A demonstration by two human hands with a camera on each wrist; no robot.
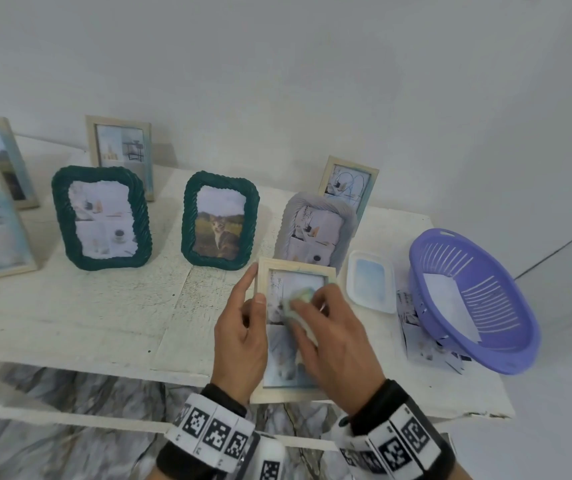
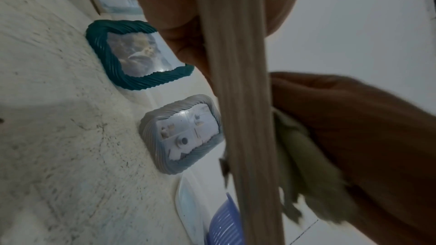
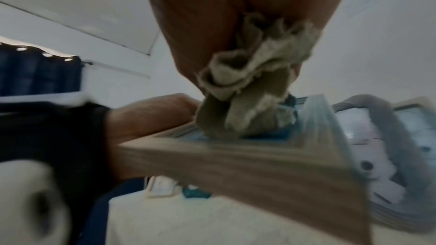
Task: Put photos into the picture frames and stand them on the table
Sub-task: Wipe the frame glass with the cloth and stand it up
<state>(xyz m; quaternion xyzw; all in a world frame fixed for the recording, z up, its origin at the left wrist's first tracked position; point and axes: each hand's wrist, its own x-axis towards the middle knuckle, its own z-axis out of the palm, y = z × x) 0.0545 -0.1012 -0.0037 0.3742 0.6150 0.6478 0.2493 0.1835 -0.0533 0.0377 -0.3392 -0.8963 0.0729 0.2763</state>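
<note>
- We hold the light wooden frame with the left hand, thumb curled over its left rail and fingers behind; it is raised off the table, face tilted toward us, at about 5 o'clock in the head view.
- Our right hand has its fingers bunched around a small pale-green cloth and presses it on the glass. We judge this a wipe of the pane, with the left grip there to steady the frame against that push.
- A photo already shows behind the glass, so loading looks done; standing this frame on the table is not yet done.
- Frames already upright: two dark green ones at 9 to 11 o'clock of the hands, a grey one at 12 o'clock, more wooden ones behind and far left. They face us, presumably as a display row.
- At 2 to 3 o'clock: a white tray and a purple basket with loose photos tucked beneath it, kept within the right hand's reach.
- Risk, as we judge it: pressing hard on a one-handed hold could twist the frame loose.
</note>
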